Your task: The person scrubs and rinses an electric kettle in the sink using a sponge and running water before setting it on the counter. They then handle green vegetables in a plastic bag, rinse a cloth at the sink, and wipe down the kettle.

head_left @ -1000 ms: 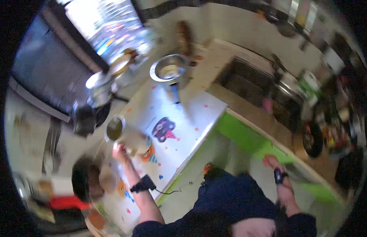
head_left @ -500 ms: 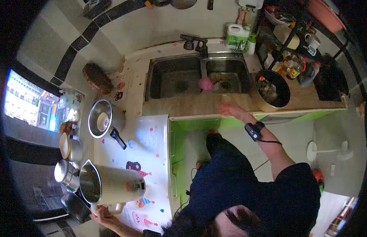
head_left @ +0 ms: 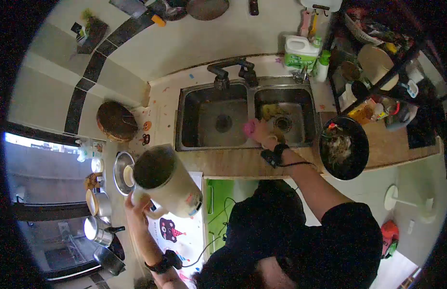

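Observation:
My left hand is closed round the handle of a large cream-coloured jug. The jug is tilted, its dark inside facing up and left, and hangs over the left counter in front of a metal pot. At the divider of the double sink, my right hand reaches down with its fingers on a round pink scrubber. The fingers look closed on it, though partly blurred. A black strap is on each wrist.
A black faucet stands behind the sink. To the right a dark pan holds food scraps. White-and-green bottles stand behind. Pots line the left window side. A round wooden board leans at the corner.
My left hand has lifted the jug off the counter and carried it toward the sink. My right hand has moved from the counter edge into the sink onto the pink scrubber.

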A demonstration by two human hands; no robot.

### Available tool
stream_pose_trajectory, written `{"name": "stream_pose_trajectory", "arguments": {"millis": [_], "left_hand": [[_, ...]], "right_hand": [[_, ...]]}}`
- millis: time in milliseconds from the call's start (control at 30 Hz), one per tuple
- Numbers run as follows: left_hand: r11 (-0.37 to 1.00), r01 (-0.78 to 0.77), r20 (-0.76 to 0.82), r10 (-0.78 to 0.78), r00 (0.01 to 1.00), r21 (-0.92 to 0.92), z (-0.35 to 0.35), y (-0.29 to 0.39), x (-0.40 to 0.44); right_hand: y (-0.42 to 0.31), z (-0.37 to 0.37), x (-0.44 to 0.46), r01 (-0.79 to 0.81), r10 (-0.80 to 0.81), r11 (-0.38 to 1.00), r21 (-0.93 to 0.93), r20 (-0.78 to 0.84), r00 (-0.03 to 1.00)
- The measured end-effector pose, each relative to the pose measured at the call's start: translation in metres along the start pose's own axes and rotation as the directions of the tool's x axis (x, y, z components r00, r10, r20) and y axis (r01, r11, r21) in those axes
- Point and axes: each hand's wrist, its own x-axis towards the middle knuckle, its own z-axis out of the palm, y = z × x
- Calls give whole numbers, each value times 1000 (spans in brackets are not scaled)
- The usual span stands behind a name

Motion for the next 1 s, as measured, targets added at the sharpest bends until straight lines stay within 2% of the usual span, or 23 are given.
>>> {"name": "stream_pose_trajectory", "arguments": {"millis": [67,100,167,200,233,267,300,333,367,400,433,467,500,567,600,633,700,733,767,800,867,933,1000], "left_hand": [[954,-17,164,-35,986,300,28,4,25],[884,-87,179,4,984,460,35,-4,38],[791,-117,252,-49,966,601,61,-14,66],[681,-164,317,-106,943,714,74,-11,80],[675,-168,322,-109,940,719,90,-7,87],[585,-281,367,-31,930,761,108,-3,91],[481,-386,419,42,907,787,122,0,97],[476,-392,428,36,903,787,130,-5,110],[362,-521,513,127,849,773,137,-18,124],[233,-632,598,205,775,739,144,-24,134],[232,-638,606,199,770,734,155,-19,138],[269,-614,619,77,781,742,168,-11,141],[303,-588,627,-42,778,750,180,-4,146],[356,-597,668,-118,734,719,196,-5,159],[405,-591,697,-194,691,698,204,-4,165],[407,-595,701,-188,688,693,212,-2,169],[262,-597,650,-362,668,759,229,1,178],[262,-599,653,-358,668,757,236,-24,204],[162,-706,699,-403,591,690,243,-70,245],[66,-798,730,-455,510,599,246,-94,266],[24,-860,777,-443,448,509,258,-50,230],[-21,-910,817,-434,380,413,268,-40,220],[-128,-853,780,-353,516,506,280,-79,241]], "right_hand": [[-61,-43,-5,-386,384,921,46,40,922],[-49,-39,-3,-391,389,919,52,44,920],[10,-11,-2,-152,157,985,84,-58,986],[60,14,-3,-165,186,876,453,-2,982],[108,38,-3,-171,215,570,804,55,975],[155,61,-3,-166,242,219,961,112,964],[109,28,-8,-144,228,607,781,1,974],[54,-12,-13,-166,212,930,327,-110,971],[-8,-55,-17,-217,192,971,-97,-219,957],[11,-50,-20,-229,204,969,-93,-221,954],[43,-44,-21,-270,348,914,304,-241,906],[61,-42,-24,-248,484,716,652,-207,851],[41,-57,-30,-248,490,716,652,-217,844],[-33,-110,-38,-317,354,931,183,-227,907],[-25,-109,-40,-317,354,931,179,-236,905],[-9,-103,-41,-261,321,940,217,-319,892],[33,-82,-34,-198,287,948,248,-404,869],[60,-68,-26,-12,193,929,370,-457,868],[72,-61,-22,176,108,865,469,-518,848],[62,-68,-24,178,106,867,466,-522,847],[33,-94,-32,-151,529,400,904,-93,843],[89,-72,-27,-146,513,492,858,-150,845],[159,-42,-24,-143,492,577,804,-203,847]]}}
